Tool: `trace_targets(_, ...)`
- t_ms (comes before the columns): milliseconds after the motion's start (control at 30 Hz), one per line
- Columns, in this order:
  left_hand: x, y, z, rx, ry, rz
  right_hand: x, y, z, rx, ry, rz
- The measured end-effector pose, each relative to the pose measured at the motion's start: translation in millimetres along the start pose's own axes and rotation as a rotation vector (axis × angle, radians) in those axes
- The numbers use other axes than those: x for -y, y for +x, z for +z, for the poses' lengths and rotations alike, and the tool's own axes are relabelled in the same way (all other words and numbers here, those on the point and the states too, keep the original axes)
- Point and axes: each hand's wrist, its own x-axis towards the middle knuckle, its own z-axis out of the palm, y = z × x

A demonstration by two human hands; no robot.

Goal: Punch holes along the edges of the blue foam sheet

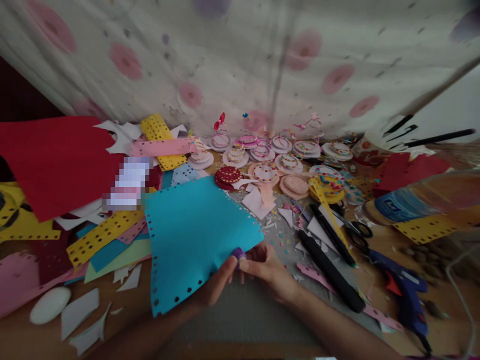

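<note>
the blue sheet (191, 230) is in front of the person, over the desk (33, 342), with rows of small punched holes along its edges. at its near right edge, a small purple punch (239, 254) sits between the two hands. the left hand (217, 282) is at the near edge of the blue sheet, its fingers closed on the punch with the thumb against it. the right hand (270, 272) is just beside the right corner of the blue sheet, its fingers also gripping the punch; how far they reach under the paper i cannot tell.

a gray cutting mat (240, 320) shows nearer the person than the blue sheet. to the left of the blue sheet are a red sheet (67, 165), a punched yellow strip (103, 232) and a white oval object (50, 305). just beyond its far edge is a maroon paper hat (228, 176), and past that stand rows of pale paper hats (262, 150). to the right of the blue sheet lie a thick black marker (332, 272), scissors (358, 235) and a blue glue gun (408, 292), with a clear bottle (416, 200) farther right. a flowered curtain (232, 55) hangs behind, well beyond the blue sheet.
</note>
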Motion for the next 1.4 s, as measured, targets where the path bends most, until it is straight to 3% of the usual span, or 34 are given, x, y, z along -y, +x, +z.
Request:
trace_targets(100,-1,1,4.0,-0.086,-0.030,-0.028,7,1,0,0.096,-0.019,-0.016)
trace_targets(233,-9,3,7.7,-0.052,-0.118,-0.076,6,0,-1,0.095,0.010,-0.017)
trace_targets(433,-15,2,2.1,-0.066,-0.054,-0.118,0,-2,-3,-0.197,0.016,-0.057)
trace_targets(533,-16,3,0.6,-0.054,-0.026,-0.139,-1,-2,-3,-0.236,0.026,-0.057)
trace_targets(800,-18,4,-0.9,-0.037,0.011,-0.134,4,0,-5,-0.123,0.206,0.015)
trace_targets(1400,-14,3,-4.6,-0.048,0.001,-0.085,13,2,-8,-0.132,0.090,0.055)
